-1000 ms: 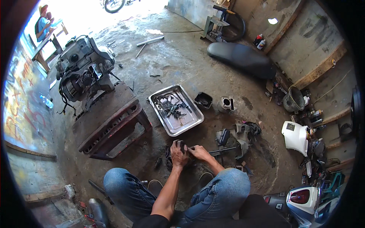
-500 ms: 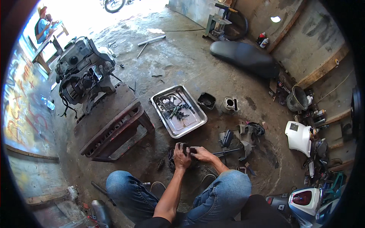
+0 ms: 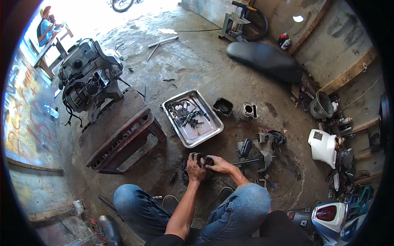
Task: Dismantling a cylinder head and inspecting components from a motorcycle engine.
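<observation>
Low between my knees, my left hand (image 3: pixel 196 168) and my right hand (image 3: pixel 220 165) come together with bent fingers around a small dark, greasy part (image 3: pixel 202 160). My fingers cover most of it, so its kind does not show. Both hands look blackened with grime. Just beyond them lies a steel tray (image 3: pixel 201 142) holding several bolts and small metal parts (image 3: pixel 189 117). Right of the tray stand a dark open housing (image 3: pixel 223 107) and an engine cylinder (image 3: pixel 248 111).
A motorcycle engine (image 3: pixel 88 74) rests on a low dark red stand (image 3: pixel 123 141) at left. Broken dark panels (image 3: pixel 266 151) lie at right, below a motorcycle seat (image 3: pixel 264 61). A white body panel (image 3: pixel 322 148) leans farther right. Another person (image 3: pixel 47 30) sits far left.
My hands stay in nearly the same place, with only slight finger movement around the dark part. The rest of the scene is unchanged apart from a tiny view shift.
</observation>
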Demonstrator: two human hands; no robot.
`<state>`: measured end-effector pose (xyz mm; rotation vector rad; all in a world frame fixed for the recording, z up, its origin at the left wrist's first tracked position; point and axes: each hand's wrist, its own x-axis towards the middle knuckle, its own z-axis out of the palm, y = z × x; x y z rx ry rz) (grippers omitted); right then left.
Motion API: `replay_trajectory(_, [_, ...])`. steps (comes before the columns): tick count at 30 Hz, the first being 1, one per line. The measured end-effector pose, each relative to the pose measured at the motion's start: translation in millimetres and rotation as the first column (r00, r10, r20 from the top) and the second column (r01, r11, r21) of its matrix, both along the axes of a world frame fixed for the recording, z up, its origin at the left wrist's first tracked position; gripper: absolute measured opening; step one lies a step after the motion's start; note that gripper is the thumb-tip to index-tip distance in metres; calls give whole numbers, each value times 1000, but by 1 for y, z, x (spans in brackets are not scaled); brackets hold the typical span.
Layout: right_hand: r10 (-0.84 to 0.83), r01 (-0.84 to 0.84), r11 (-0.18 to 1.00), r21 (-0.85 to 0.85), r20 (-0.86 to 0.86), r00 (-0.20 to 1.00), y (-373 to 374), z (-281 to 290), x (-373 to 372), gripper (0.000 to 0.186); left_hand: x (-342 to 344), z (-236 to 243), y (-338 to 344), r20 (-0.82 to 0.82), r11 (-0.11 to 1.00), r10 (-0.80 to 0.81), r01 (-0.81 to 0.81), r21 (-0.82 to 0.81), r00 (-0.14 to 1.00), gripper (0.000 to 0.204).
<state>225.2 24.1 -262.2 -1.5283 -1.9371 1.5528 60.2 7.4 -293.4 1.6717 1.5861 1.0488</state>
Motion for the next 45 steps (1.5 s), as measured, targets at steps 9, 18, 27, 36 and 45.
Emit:
replay_trajectory(9, [36,-36,999,15,-23,999,4,-9,2,32,-3,-1,0,-7,1000,-4,4,26,1000,28])
replay_trajectory(18, [56,-59,996,60,52,997,7,-6,0,31,-1,0,-1,-1,1000,0,0,16,1000,27])
replay_trajectory(27, [30,-40,998,53,170,985,8,-10,3,36,4,-3,0,14,1000,-10,10,4,1000,26])
replay_trajectory(36, [64,-55,996,-72,123,990,10,5,-1,40,-1,1,-1,-5,1000,3,-3,6,1000,26])
replay_trajectory(45, [45,-36,999,-40,247,968,7,-29,-2,31,2,5,0,11,998,9,-10,65,1000,29])
